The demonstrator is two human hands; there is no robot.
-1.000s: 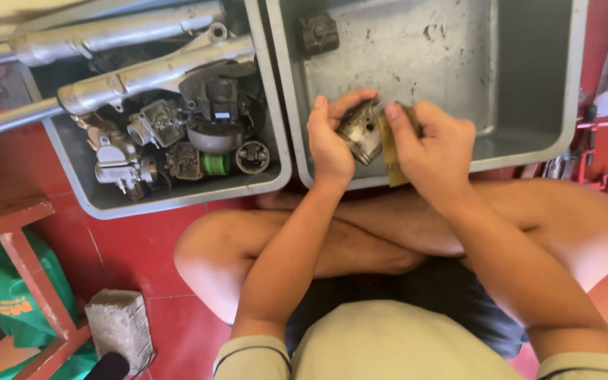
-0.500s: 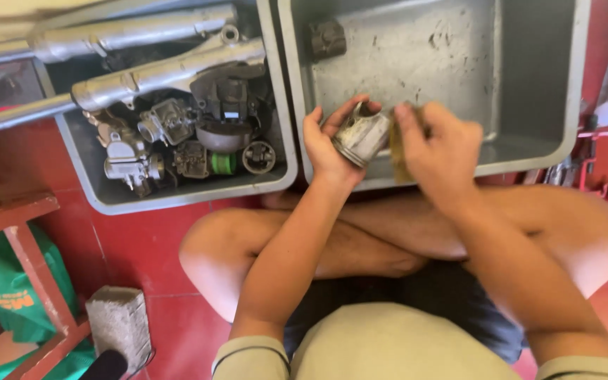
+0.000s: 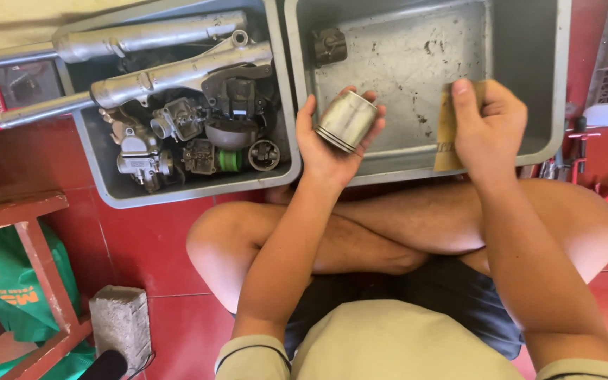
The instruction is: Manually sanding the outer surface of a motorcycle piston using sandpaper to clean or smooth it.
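Nearby, left hand point(image 3: 328, 144) with piston point(image 3: 346, 121), parts bin point(image 3: 107, 183) alongside.

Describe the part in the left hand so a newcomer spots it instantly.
Find the right-hand grey tray, nearly bare. Over its near rim the left hand holds a short metal cylinder. Unlike the dark, knobbly engine parts in the neighbouring tray, it is smooth, shiny and plain.

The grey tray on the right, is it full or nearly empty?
Nearly empty: the grey tray holds only one small dark metal part in its far corner.
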